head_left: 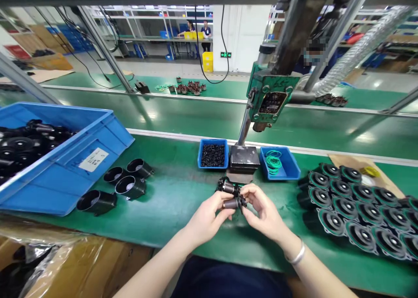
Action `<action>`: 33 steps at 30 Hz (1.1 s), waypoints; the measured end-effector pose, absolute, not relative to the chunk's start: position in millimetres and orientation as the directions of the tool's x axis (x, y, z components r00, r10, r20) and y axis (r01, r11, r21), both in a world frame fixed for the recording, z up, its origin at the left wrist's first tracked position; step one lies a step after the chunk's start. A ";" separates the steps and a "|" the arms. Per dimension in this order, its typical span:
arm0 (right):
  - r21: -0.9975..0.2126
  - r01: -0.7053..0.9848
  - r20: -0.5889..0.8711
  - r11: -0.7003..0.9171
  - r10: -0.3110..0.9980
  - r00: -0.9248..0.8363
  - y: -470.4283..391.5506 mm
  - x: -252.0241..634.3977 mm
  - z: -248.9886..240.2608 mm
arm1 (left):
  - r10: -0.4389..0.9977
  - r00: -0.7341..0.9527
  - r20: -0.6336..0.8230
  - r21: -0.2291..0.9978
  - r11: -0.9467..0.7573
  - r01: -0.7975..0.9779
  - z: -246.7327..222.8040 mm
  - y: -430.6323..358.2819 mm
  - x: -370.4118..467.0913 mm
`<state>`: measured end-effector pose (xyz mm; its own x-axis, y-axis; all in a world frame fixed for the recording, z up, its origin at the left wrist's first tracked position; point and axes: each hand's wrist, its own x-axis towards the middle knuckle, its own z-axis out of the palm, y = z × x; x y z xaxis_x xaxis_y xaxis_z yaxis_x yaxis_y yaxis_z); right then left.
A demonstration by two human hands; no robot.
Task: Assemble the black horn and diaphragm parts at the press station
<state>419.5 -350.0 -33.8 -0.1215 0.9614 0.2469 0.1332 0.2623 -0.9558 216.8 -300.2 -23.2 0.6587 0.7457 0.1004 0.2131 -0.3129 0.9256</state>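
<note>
I see left hand (207,217) and right hand (267,215) pinched nearly closed on opposite ends of dark cylinder (230,204). Loose pinch might drop it against second cylinder (227,186), just beyond grip.

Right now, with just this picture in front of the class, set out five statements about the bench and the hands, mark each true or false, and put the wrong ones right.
1. The left hand and right hand both touch a small dark part. True.
2. The bracelet is on the left wrist. False: the bracelet is on the right wrist.
3. Green rings lie in the small blue bin right of the metal block. True.
4. The large blue crate is at the right end of the bench. False: the crate is on the left.
5. Four black cups are beside the crate. True.
</note>
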 end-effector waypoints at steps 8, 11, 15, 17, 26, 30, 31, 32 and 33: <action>-0.958 0.122 0.233 0.260 0.952 -0.199 -339.3 413.6 -40.1 | 0.678 0.705 0.211 0.776 -0.555 0.302 -31.9 -294.4 216.1; -0.960 0.143 0.213 0.242 0.958 -0.192 -337.0 415.9 -46.9 | 0.646 0.737 0.199 0.742 -0.591 0.317 -35.7 -289.7 217.4; -0.976 0.072 0.196 0.208 0.969 -0.148 -333.1 418.7 -52.0 | 0.605 0.774 0.186 0.652 -0.666 0.363 -16.8 -250.9 218.4; -0.981 0.021 0.189 0.194 0.972 -0.138 -332.7 418.0 -52.6 | 0.706 0.687 0.171 0.524 -0.656 0.543 -5.3 -217.2 223.3; -0.983 -0.034 0.180 0.178 0.977 -0.115 -340.4 420.1 -59.5 | 0.818 0.532 -0.217 0.196 -0.498 0.845 -8.0 -116.5 266.2; -0.983 -0.054 0.181 0.177 0.978 -0.104 -340.0 422.3 -58.4 | 0.843 0.436 -0.315 0.113 -0.423 0.899 -0.5 -114.7 276.1; -0.982 -0.049 0.186 0.182 0.976 -0.109 -340.4 421.9 -57.3 | 0.850 0.417 -0.323 0.091 -0.410 0.907 1.5 -116.2 278.6; -0.981 -0.039 0.193 0.190 0.975 -0.114 -340.9 421.2 -56.2 | 0.857 0.400 -0.324 0.068 -0.400 0.914 3.0 -118.4 281.0; -0.980 -0.028 0.199 0.197 0.973 -0.119 -341.5 420.4 -55.2 | 0.865 0.386 -0.320 0.046 -0.393 0.918 4.0 -121.3 283.3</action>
<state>420.4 -341.5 -55.2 -0.1193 0.9727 0.1993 -0.0278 0.1973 -0.9799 283.3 -121.3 4.0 0.3862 0.8652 -0.3197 0.9184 -0.3929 0.0462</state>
